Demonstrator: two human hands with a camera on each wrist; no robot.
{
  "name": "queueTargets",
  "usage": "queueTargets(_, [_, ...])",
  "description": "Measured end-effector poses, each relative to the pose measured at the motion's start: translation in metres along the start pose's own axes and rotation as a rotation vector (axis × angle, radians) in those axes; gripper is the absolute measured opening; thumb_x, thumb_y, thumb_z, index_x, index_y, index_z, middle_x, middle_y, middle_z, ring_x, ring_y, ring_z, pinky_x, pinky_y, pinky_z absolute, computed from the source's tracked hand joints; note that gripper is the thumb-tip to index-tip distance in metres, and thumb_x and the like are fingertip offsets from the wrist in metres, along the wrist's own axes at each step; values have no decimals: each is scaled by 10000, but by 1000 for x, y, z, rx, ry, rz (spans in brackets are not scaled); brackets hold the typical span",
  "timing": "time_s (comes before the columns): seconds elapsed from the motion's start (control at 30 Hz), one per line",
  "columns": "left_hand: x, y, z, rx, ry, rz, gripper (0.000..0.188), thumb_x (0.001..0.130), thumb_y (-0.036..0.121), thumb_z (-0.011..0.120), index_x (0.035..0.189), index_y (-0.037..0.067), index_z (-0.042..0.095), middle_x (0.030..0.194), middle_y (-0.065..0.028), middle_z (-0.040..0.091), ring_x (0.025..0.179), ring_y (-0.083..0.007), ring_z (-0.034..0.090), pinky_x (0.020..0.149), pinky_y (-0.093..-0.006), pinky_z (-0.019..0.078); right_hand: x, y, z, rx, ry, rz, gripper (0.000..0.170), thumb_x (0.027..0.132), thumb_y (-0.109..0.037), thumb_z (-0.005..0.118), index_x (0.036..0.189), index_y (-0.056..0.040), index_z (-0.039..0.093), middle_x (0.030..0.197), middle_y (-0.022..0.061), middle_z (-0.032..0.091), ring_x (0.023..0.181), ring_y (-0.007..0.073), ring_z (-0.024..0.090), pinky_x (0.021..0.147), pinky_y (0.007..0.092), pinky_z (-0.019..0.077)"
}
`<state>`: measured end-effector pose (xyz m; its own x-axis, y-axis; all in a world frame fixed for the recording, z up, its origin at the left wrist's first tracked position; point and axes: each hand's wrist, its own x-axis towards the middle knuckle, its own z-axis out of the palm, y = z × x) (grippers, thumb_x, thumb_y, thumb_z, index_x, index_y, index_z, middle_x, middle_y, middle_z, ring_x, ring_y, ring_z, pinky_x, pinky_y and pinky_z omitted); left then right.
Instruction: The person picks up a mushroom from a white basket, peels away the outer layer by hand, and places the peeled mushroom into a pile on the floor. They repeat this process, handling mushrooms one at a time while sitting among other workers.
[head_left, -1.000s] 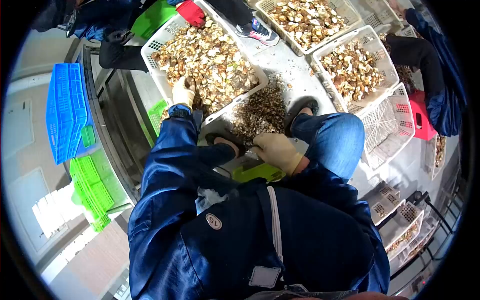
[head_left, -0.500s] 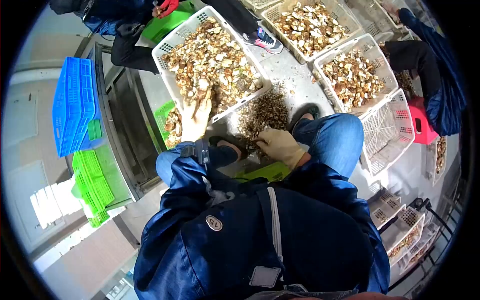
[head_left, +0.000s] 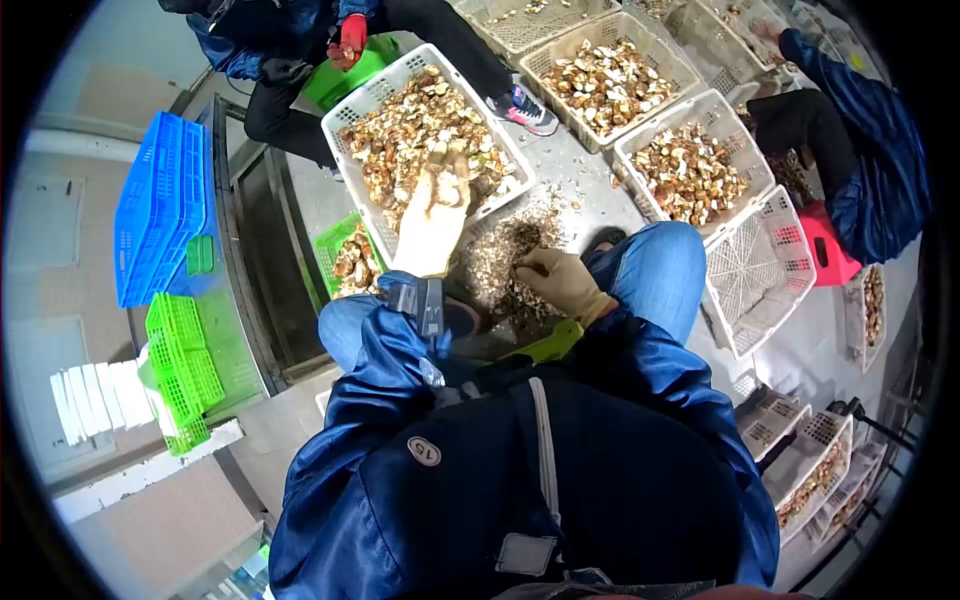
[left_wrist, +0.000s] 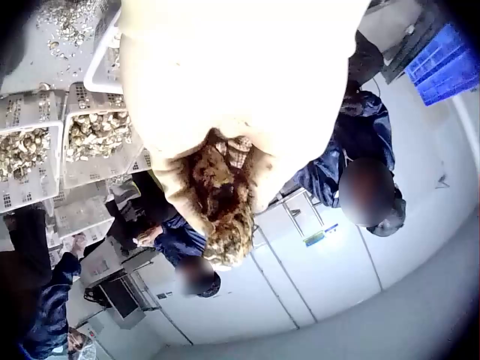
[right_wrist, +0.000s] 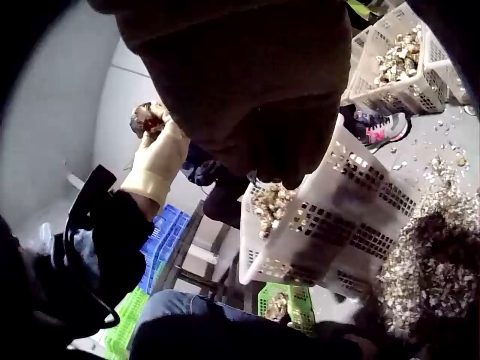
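My gloved left hand (head_left: 436,225) is raised over the near edge of a white crate (head_left: 505,205) heaped with brown and cream mushrooms (head_left: 410,130). Its fingers curl round a brown mushroom (left_wrist: 221,199), which also shows in the right wrist view as a dark-capped mushroom (right_wrist: 146,118). My gloved right hand (head_left: 560,280) is lower, between my knees, over a pile of trimmed scraps (head_left: 500,270) on the floor. Its fingers are bent, and in the right wrist view the hand (right_wrist: 247,97) is a dark shape; I cannot tell what it holds.
A small green basket (head_left: 330,245) with mushrooms stands by my left knee. More white crates (head_left: 690,215) line the right, one with a bare bottom (head_left: 760,270). Blue crates (head_left: 160,210) are stacked at left. Another worker in a red glove (head_left: 350,40) sits across the crate.
My left hand has come up out of the mushroom heap toward me and slightly right, holding a mushroom. The right hand has stayed nearly in place over the scraps.
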<state>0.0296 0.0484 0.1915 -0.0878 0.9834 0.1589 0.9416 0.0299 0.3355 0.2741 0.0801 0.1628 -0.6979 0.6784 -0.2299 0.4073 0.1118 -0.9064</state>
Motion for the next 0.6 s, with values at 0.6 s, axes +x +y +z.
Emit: queueTargets(0.6, [-66,78,-42,-1404,-166,-139,668,908,129,665,1480,-11,350,1412,-173,515,1306,-254,506,1099,-359,407,-22,-27,-12,741,84,-328,261,984,-216,619,1104,15,638,1062,101,693,916,163,683,812,272,547])
